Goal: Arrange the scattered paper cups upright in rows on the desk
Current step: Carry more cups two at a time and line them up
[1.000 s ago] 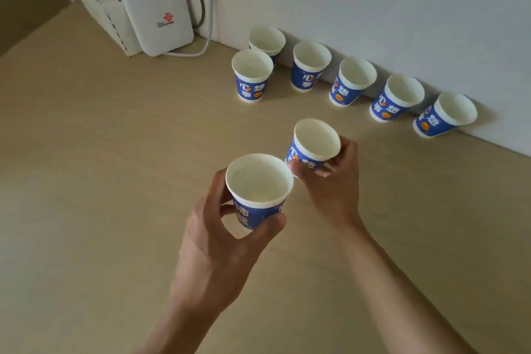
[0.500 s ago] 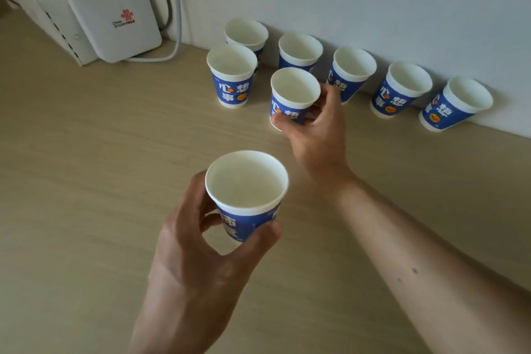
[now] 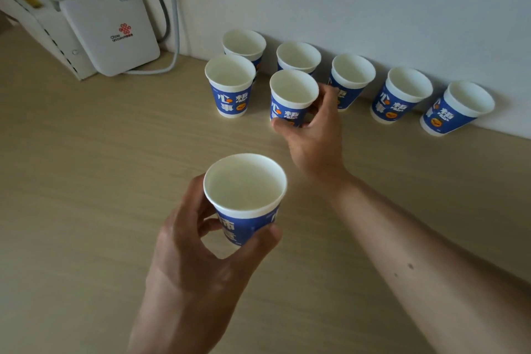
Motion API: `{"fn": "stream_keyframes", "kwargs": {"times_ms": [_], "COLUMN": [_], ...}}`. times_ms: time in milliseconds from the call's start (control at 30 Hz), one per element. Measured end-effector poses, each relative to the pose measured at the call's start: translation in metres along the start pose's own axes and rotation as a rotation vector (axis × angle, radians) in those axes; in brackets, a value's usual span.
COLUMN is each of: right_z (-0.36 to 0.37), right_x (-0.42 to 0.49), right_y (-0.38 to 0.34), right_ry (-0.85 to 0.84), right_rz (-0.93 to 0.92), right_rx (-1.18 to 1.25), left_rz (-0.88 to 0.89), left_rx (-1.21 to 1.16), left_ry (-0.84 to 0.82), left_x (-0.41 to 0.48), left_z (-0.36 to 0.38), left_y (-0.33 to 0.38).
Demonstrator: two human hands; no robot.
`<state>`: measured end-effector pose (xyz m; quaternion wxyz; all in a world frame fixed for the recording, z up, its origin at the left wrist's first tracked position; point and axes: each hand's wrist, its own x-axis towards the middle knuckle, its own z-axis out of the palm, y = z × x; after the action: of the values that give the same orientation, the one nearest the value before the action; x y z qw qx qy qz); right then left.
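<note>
Along the wall, 12 o'clock: five cups of the back row stand mouths up, side by side.
Front row: the front-left cup stands just ahead of that row's left end; the second cup is at its 3 o'clock.
Right hand: thumb and fingers curl round the second cup low on its side. Its base is hidden, so I cannot tell whether it sits on the desk.
Left hand: wraps the near cup, upright, at 6 o'clock of the front row.
Coming move: the free slot is probably at 3 o'clock of the second cup, about 1 o'clock from the near cup. The cup's axis is already vertical, so it needs carrying only. The right hand is nearer, but busy and lies across the way.
</note>
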<state>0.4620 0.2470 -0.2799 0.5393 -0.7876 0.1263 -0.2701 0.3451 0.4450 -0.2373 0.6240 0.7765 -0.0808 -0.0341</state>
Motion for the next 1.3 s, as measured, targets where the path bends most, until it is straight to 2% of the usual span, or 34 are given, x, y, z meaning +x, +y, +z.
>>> {"fn": "stream_keyframes", "kwargs": {"times_ms": [267,333,400,533,600,667,900,1000,1100,1300], "right_z": [-0.011,-0.023,-0.042,-0.085,-0.095,-0.101,-0.113,-0.118,-0.115,-0.096], "right_x": [-0.007,-0.018,-0.034,-0.069,-0.080,-0.082,-0.077,-0.065,-0.047,-0.017], "right_y": [0.001,-0.002,-0.010,-0.023,-0.028,-0.032,-0.033,-0.027,-0.015,0.005], "right_ry": [-0.026,0.000,-0.022,-0.320,-0.465,-0.526,-0.430,-0.254,-0.107,-0.033], "right_rz": [0.037,0.103,0.192,0.341,0.351,0.334,0.299,0.271,0.257,0.220], "right_rx": [-0.030,-0.055,0.043,0.435,0.468,0.428,0.348,0.276,0.147,0.006], "left_rz": [-0.020,-0.024,-0.038,-0.020,0.010,0.050,0.157,0.093,0.029,-0.010], "left_rx": [0.010,0.008,0.009,0.045,0.073,0.099,0.240,0.315,0.292,0.255], "left_ry": [-0.013,-0.011,0.003,-0.007,-0.040,-0.082,-0.206,-0.207,-0.162,-0.127], "left_x": [0.001,0.002,0.006,0.018,0.025,0.030,0.036,0.033,0.027,0.016], "left_z": [0.003,0.005,0.008,0.022,0.032,0.042,0.066,0.065,0.059,0.050], "left_y": [-0.003,-0.002,0.000,0.004,0.010,0.017,0.030,0.024,0.019,0.016]}}
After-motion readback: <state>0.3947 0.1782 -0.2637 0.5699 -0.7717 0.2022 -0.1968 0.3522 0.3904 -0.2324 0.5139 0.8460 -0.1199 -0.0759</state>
